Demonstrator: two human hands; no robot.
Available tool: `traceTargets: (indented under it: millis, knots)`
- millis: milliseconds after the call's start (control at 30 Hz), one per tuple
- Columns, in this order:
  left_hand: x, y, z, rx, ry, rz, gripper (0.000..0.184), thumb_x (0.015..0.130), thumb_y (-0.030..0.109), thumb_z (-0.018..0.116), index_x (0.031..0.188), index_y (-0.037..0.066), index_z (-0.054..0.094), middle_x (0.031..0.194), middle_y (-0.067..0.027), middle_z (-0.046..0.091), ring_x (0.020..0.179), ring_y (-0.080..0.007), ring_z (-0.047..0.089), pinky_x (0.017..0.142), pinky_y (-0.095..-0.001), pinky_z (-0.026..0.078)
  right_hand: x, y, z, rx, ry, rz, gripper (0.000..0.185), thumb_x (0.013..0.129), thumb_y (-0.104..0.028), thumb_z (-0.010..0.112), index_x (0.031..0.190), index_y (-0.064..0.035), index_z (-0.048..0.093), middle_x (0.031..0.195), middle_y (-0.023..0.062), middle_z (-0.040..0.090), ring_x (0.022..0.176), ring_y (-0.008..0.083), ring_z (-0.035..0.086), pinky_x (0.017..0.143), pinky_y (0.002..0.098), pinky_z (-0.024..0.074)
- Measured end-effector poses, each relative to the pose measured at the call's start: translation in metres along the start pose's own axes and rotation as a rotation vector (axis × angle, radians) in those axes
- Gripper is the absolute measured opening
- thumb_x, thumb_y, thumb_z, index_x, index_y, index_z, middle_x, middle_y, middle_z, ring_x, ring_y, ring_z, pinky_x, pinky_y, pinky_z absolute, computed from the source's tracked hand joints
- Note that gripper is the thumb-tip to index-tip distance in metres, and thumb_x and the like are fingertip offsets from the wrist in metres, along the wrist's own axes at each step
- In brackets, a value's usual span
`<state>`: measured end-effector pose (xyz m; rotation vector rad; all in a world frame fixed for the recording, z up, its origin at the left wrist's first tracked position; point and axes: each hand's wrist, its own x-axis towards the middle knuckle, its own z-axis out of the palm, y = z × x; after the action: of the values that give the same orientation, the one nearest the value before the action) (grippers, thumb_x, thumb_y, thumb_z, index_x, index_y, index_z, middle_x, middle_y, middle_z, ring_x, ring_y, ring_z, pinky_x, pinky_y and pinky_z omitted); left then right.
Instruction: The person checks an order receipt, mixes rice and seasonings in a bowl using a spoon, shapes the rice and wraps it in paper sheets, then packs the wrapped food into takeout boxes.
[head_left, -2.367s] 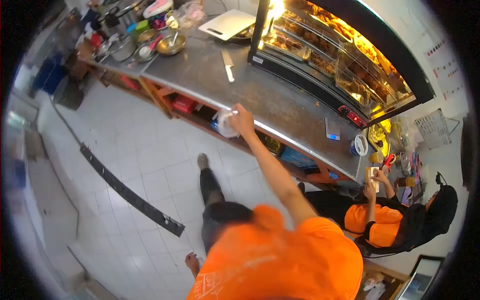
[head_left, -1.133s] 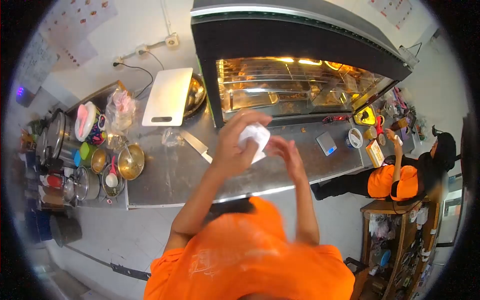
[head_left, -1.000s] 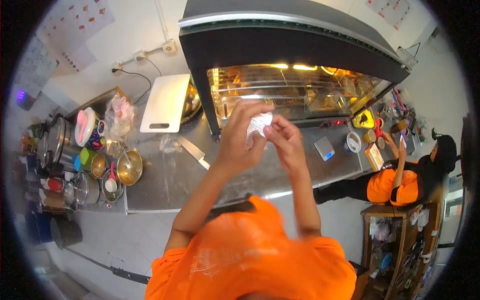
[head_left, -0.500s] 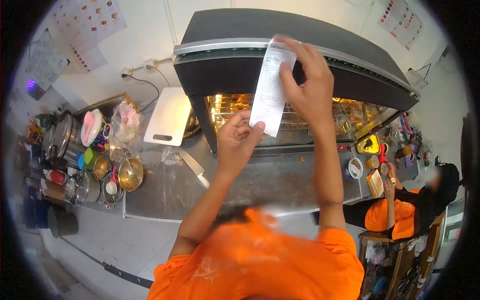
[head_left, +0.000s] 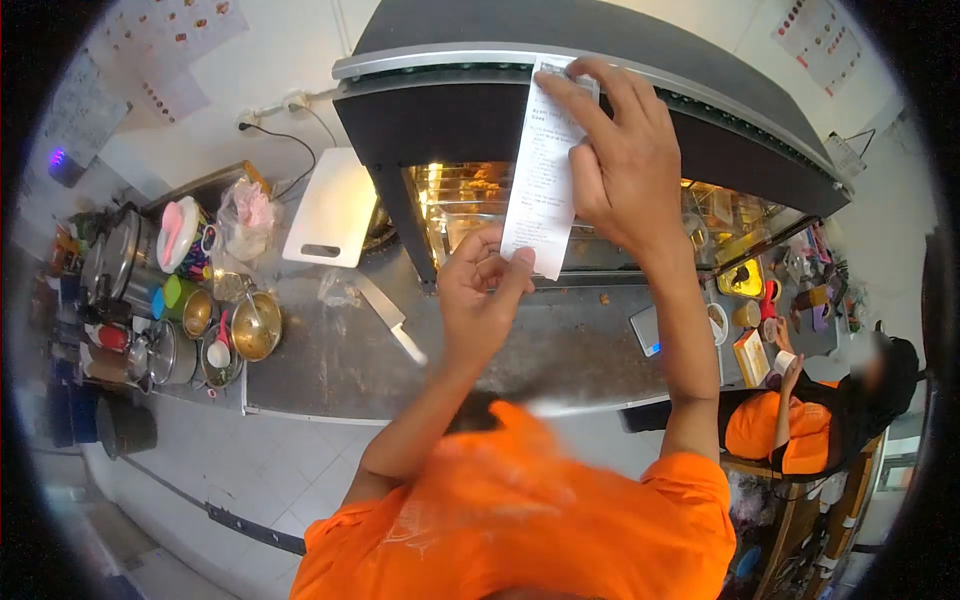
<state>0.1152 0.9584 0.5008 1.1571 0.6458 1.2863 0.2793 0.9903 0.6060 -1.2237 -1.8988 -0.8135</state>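
A long white printed paper receipt (head_left: 545, 180) hangs upright in front of the heated display case (head_left: 440, 125). My left hand (head_left: 476, 300) pinches its lower end between thumb and curled fingers. Over the upper end, my right hand (head_left: 637, 165) has its fingers bent onto the paper, with the thumb by the right edge. The receipt's top lies against the case's silver rail (head_left: 440, 62); whether it is fixed there I cannot tell. Behind the glass, pieces of food (head_left: 485, 185) sit on lit racks.
Left on the metal counter (head_left: 330, 375) are a knife (head_left: 392, 318), a white cutting board (head_left: 330, 205), bowls (head_left: 257, 325) and pots (head_left: 172, 358). At right, a device with a lit screen (head_left: 646, 330) lies near a co-worker (head_left: 790, 430) holding a small white container (head_left: 785, 362).
My right fingers have shifted on the receipt's top, and the thumb has moved to its right edge. The view has tilted slightly. A device with a screen now shows beside my right forearm.
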Motion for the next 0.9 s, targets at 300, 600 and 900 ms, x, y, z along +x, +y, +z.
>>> traceTargets:
  millis: [300,600,900]
  knots:
    - [-0.008,-0.002,0.008,-0.021,-0.029,0.053,0.018,0.088,0.007,0.061,0.105,0.000,0.057,0.085,-0.0058,0.065,0.062,-0.0070,0.056,0.055,-0.0195,0.041,0.006,0.003,-0.004,0.041,-0.109,-0.038,0.046,0.069,-0.009,0.051,0.114,-0.0055,0.061,0.111,0.0145,0.057,0.103,0.0307,0.052,0.088,0.0432,0.0416]
    - [-0.003,-0.004,0.008,-0.020,0.065,0.077,0.020,0.088,0.008,0.063,0.106,0.001,0.057,0.088,-0.0066,0.067,0.061,-0.0067,0.057,0.054,-0.0189,0.040,0.003,0.005,-0.003,0.001,-0.049,-0.086,0.043,0.069,-0.009,0.050,0.110,-0.0055,0.063,0.108,0.0114,0.060,0.103,0.0299,0.053,0.088,0.0429,0.0413]
    - [0.009,-0.004,0.005,-0.041,0.141,0.095,0.024,0.086,0.007,0.065,0.108,-0.001,0.057,0.090,-0.0071,0.066,0.060,-0.0069,0.058,0.050,-0.0176,0.040,0.009,0.001,0.001,0.016,-0.040,-0.083,0.044,0.068,-0.008,0.051,0.110,-0.0083,0.064,0.108,0.0073,0.063,0.100,0.0287,0.053,0.088,0.0418,0.0411]
